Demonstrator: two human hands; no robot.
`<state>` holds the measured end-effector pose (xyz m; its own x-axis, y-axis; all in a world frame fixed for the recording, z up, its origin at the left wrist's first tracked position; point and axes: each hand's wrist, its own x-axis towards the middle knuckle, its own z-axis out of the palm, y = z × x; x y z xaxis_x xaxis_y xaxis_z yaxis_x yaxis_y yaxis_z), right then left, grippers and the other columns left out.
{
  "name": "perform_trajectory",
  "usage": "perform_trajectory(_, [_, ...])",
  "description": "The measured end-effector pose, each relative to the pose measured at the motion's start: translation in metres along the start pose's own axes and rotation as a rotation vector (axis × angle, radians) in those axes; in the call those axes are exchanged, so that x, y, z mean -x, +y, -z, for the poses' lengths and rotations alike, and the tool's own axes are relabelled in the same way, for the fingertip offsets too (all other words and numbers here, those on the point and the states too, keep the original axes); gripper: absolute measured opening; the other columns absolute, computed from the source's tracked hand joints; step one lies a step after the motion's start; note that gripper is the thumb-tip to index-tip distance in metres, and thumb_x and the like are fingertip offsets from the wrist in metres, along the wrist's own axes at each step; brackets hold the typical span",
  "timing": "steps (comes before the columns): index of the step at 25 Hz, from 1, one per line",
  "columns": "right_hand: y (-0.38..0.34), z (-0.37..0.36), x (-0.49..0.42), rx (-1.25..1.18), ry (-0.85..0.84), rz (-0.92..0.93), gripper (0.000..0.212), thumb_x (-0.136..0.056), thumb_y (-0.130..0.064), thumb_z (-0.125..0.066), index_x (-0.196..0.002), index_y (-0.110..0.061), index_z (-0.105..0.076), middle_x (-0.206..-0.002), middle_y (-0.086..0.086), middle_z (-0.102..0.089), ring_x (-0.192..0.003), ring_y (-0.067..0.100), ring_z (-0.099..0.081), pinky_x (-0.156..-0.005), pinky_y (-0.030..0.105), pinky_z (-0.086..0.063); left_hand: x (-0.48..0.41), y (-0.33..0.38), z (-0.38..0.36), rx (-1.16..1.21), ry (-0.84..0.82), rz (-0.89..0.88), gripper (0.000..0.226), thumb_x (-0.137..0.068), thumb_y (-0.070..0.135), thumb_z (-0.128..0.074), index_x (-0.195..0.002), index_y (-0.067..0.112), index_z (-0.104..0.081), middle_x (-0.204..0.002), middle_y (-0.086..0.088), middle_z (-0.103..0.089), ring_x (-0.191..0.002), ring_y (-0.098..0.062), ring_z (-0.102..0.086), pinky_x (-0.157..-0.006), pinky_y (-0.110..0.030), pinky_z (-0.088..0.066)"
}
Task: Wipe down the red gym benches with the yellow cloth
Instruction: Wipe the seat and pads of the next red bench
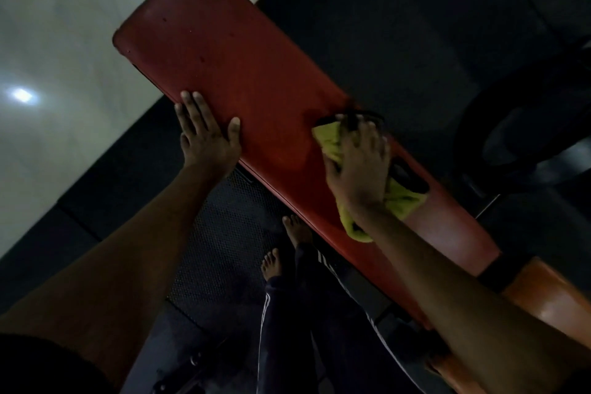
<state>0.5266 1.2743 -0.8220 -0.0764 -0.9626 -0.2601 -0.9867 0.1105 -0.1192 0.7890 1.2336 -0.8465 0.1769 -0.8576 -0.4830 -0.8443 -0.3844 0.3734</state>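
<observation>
- two bare hands were on the long red gym bench (243,73), which ran diagonally from upper left to lower right.
- left hand (204,134) lay flat and open on the bench's near edge, fingers spread, gripping nothing.
- right hand (358,163) pressed down on the yellow cloth (403,201), fingers splayed over it; the cloth was bunched beneath the palm on the bench's lower half, beside a dark slot in the pad.
- bare feet (271,262) stood on the dark floor mat (224,233) below the bench.
- pale tiled floor (64,41) showed at the left.
</observation>
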Motion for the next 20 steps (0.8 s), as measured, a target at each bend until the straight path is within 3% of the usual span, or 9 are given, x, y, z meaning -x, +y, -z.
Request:
perform_trajectory(3, [-0.039, -0.008, 0.002, 0.029, -0.085, 0.415, 0.078, -0.089, -0.048, -0.06, -0.157, -0.032, -0.027, -0.161, 0.01, -0.03, -0.15, 0.032, -0.024, -0.121, 0.053, -0.019, -0.003, -0.001, 0.003, -0.002, -0.023, 0.013, 0.089, -0.101, 0.064, -0.027, -0.157, 0.013, 0.02, -0.165, -0.009, 0.025, -0.152, -0.03, 0.021, -0.121, -0.06, -0.009])
perform_trajectory(6, [-0.04, -0.01, 0.018, 0.035, -0.152, 0.54, 0.079, -0.088, -0.047, -0.061, -0.157, -0.037, -0.025, -0.164, 0.005, -0.026, -0.152, 0.027, -0.021, -0.123, 0.051, -0.017, -0.004, -0.002, 0.006, -0.007, -0.067, 0.032, 0.089, -0.1, 0.065, -0.026, -0.156, 0.015, 0.022, -0.164, -0.007, 0.028, -0.152, -0.028, 0.023, -0.122, -0.06, -0.009])
perform_trajectory(10, [-0.012, -0.006, 0.002, -0.012, -0.09, 0.304, 0.081, -0.09, -0.047, -0.06, -0.159, -0.033, -0.019, -0.163, 0.008, -0.028, -0.152, 0.029, -0.022, -0.123, 0.053, -0.017, -0.006, -0.001, 0.01, -0.006, -0.104, 0.043, 0.09, -0.101, 0.064, -0.028, -0.156, 0.015, 0.022, -0.164, -0.006, 0.03, -0.151, -0.029, 0.025, -0.121, -0.06, -0.008])
perform_trajectory(14, [-0.012, 0.008, -0.068, -0.135, -0.047, -0.032, 0.071, -0.094, -0.053, -0.053, -0.154, -0.02, -0.034, -0.157, 0.015, -0.037, -0.146, 0.032, -0.033, -0.119, 0.052, -0.027, -0.007, 0.001, 0.012, -0.011, -0.147, 0.059, 0.089, -0.101, 0.065, -0.026, -0.155, 0.017, 0.025, -0.162, -0.004, 0.034, -0.15, -0.028, 0.029, -0.122, -0.057, -0.004])
perform_trajectory(16, [-0.02, 0.008, -0.082, -0.099, -0.044, -0.072, 0.069, -0.095, -0.055, -0.049, -0.153, -0.021, -0.035, -0.156, 0.014, -0.038, -0.144, 0.031, -0.036, -0.116, 0.051, -0.031, -0.007, 0.001, 0.012, -0.001, -0.149, 0.064, 0.089, -0.101, 0.065, -0.026, -0.155, 0.018, 0.025, -0.162, -0.004, 0.033, -0.15, -0.028, 0.029, -0.122, -0.057, -0.005])
perform_trajectory(20, [-0.015, 0.005, -0.046, -0.086, -0.027, 0.019, 0.067, -0.093, -0.052, -0.056, -0.151, -0.021, -0.038, -0.156, 0.016, -0.037, -0.145, 0.035, -0.033, -0.117, 0.053, -0.029, -0.005, 0.001, 0.014, 0.005, -0.152, 0.054, 0.089, -0.1, 0.065, -0.025, -0.155, 0.018, 0.026, -0.162, -0.004, 0.034, -0.149, -0.028, 0.03, -0.123, -0.056, -0.002])
